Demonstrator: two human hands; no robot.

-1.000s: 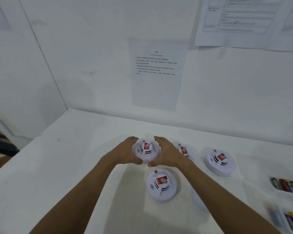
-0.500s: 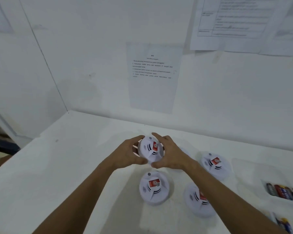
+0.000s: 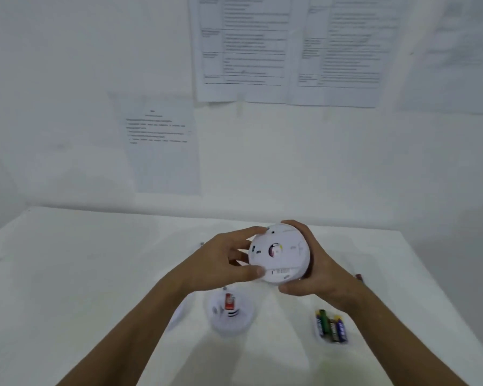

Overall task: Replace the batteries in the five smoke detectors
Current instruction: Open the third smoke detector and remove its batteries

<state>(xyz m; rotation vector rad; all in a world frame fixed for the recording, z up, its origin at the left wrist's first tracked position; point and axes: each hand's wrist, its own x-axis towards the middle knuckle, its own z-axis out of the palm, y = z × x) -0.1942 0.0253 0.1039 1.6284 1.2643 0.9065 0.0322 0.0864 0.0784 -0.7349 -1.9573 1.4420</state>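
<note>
Both hands hold one round white smoke detector (image 3: 283, 253) above the table, turned over so its flat back faces me. My left hand (image 3: 221, 263) grips its left edge with thumb and fingers. My right hand (image 3: 315, 271) wraps its right side and underside. A second smoke detector (image 3: 230, 312) with a red label lies face up on the table below my left hand. The white edge of another detector (image 3: 177, 313) peeks out beside my left forearm. Several green and blue batteries (image 3: 331, 325) lie in a clear tray under my right wrist.
The white table (image 3: 81, 274) runs back to a white wall with printed sheets (image 3: 162, 146) taped on it. A small dark red object (image 3: 359, 277) shows just past my right wrist. The table's right edge falls away at the far right.
The detector has been lifted off the table and flipped from face up to back up. The view has swung right, so the other detectors have shifted left and partly out of sight.
</note>
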